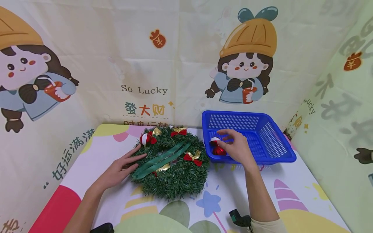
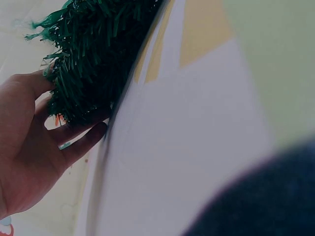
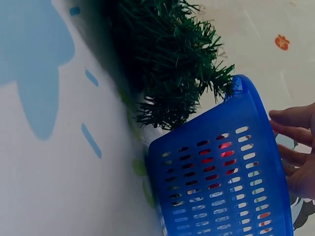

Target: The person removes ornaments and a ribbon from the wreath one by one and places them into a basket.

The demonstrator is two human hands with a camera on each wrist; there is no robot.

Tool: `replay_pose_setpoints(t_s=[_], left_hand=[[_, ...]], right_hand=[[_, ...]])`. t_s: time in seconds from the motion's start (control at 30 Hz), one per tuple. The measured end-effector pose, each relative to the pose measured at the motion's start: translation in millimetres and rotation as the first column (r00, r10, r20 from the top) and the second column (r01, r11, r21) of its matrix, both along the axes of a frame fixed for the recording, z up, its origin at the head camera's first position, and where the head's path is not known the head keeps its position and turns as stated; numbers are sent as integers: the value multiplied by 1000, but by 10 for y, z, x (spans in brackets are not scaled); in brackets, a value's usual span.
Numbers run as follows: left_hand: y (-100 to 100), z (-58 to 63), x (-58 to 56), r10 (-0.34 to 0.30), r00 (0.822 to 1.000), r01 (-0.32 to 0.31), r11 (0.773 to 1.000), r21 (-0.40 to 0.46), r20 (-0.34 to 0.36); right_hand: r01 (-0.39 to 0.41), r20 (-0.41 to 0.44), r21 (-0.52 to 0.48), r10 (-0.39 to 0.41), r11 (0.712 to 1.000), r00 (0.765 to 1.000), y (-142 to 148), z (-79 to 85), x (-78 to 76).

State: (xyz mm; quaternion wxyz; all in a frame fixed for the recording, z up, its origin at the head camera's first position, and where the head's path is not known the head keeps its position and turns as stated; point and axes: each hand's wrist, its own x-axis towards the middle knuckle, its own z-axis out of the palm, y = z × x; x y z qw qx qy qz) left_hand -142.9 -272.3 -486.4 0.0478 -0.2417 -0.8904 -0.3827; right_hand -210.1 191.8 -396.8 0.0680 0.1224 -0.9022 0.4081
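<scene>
A green wreath lies on the table, trimmed with red and gold bows and a green ribbon. At its upper left sits a red-and-white ball ornament. My left hand rests against the wreath's left side, fingers spread and fairly straight, touching its greenery. Over the left part of a blue basket hovers my right hand, fingers loosely bent with nothing between them. Close under its fingertips lie a red ball ornament and a red-and-white one, both inside the basket.
The basket's left wall stands right beside the wreath. A patterned cloth wall rises behind the table. Dark wrist straps, one a black piece, show near the lower edge.
</scene>
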Motion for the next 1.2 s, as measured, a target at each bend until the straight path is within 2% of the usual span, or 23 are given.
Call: replay_pose_setpoints(t_s=[0.17,0.33,0.67,1.03,1.2], left_hand=[[1,8,4,0,1000,0,1000,-1,-1],[-2,14,3,-5,1000,5,1000,-2,-5],[-24,20,-12,-7,1000,7,1000,-13,-6],[-9,27,-23,-11,1000,11,1000,-5,8],[-14,9,-9,0,1000,0,1000,-7,13]], right_hand=[[4,-37,-100,-8,995,999,-69,23,28],[-20,-37,-191,14,981,999,-141,38,60],[-114,-92,-242,94,964,991,-326,27,98],[-213,-78,-303,199,929,977,-656,20,119],[-289,-23,-375,303,881,953,-862,91,74]])
